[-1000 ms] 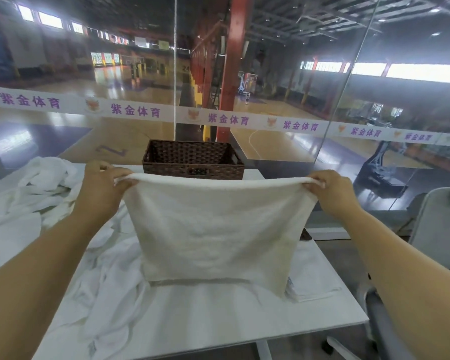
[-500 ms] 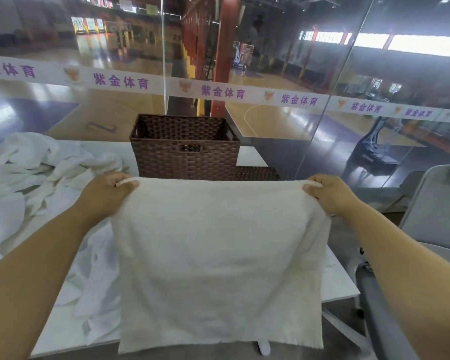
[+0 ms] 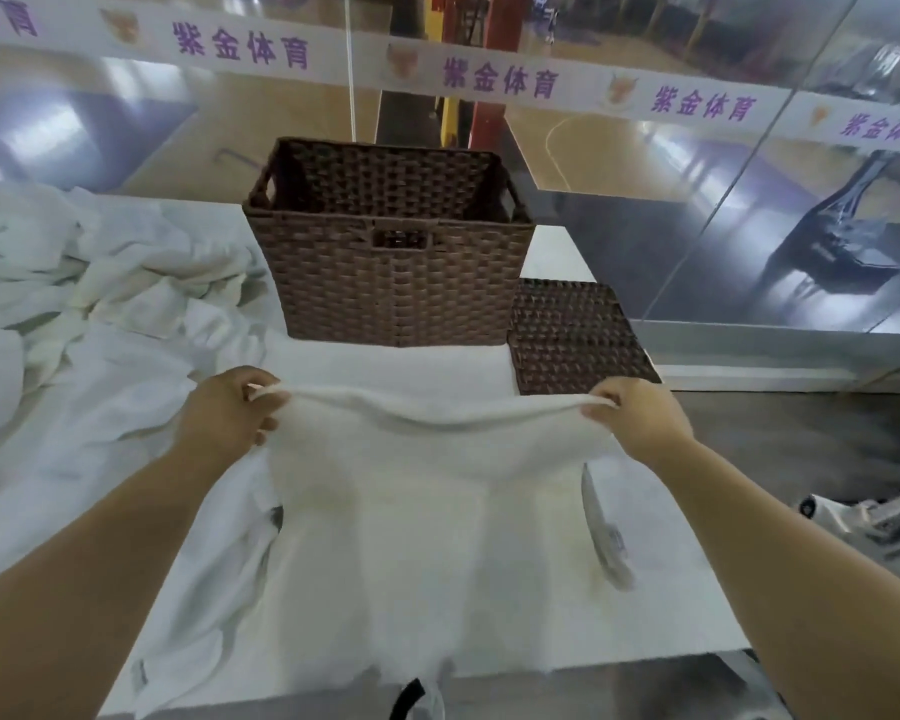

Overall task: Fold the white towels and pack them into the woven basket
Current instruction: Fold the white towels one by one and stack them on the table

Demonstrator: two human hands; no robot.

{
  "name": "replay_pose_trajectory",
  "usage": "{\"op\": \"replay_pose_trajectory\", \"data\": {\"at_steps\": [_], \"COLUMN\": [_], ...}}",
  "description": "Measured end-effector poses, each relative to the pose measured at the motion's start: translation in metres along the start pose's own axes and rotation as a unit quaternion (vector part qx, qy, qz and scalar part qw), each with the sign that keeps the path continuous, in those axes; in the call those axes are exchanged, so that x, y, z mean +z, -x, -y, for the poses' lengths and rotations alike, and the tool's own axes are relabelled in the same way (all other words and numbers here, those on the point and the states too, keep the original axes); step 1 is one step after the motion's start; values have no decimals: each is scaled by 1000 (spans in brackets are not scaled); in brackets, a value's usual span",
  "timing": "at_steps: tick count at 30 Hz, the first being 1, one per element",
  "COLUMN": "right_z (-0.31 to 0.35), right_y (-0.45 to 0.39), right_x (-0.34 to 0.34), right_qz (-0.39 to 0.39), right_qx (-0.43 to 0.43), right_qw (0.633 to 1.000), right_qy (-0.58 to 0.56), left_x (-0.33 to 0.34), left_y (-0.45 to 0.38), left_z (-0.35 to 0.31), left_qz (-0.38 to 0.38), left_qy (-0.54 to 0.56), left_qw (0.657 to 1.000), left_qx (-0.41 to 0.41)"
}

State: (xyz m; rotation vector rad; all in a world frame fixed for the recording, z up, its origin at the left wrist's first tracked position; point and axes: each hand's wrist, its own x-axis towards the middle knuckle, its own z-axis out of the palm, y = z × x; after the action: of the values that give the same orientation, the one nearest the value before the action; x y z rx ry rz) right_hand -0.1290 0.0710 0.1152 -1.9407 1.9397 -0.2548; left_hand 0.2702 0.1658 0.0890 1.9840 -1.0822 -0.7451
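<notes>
A white towel (image 3: 427, 522) hangs by its top edge over the near part of the white table (image 3: 676, 605), its lower part lying down over the table's front edge. My left hand (image 3: 230, 413) pinches the towel's top left corner. My right hand (image 3: 635, 413) pinches the top right corner. The top edge sags a little between them. Behind the towel stands the brown woven basket (image 3: 396, 283), upright, its inside dark and showing no towels.
A heap of loose white towels (image 3: 89, 283) covers the table's left side. The flat woven lid (image 3: 572, 335) lies to the right of the basket. A glass wall with a printed band stands behind the table. A chair part (image 3: 874, 517) is at right.
My head has tilted down and the view has closed in. Both hands have lowered the towel, so its lower part now lies on the table and its top edge sags.
</notes>
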Motion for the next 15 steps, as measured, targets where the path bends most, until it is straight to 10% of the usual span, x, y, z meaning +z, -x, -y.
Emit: {"op": "replay_pose_trajectory", "data": {"at_steps": [15], "right_z": [9], "right_y": [-129], "right_x": [44], "right_qz": [-21], "right_qx": [40], "right_qw": [999], "right_qy": [-24], "left_x": [65], "left_y": [-101], "left_z": [-6], "left_qz": [20], "left_qy": [-64], "left_qw": [998], "left_qx": [0]}}
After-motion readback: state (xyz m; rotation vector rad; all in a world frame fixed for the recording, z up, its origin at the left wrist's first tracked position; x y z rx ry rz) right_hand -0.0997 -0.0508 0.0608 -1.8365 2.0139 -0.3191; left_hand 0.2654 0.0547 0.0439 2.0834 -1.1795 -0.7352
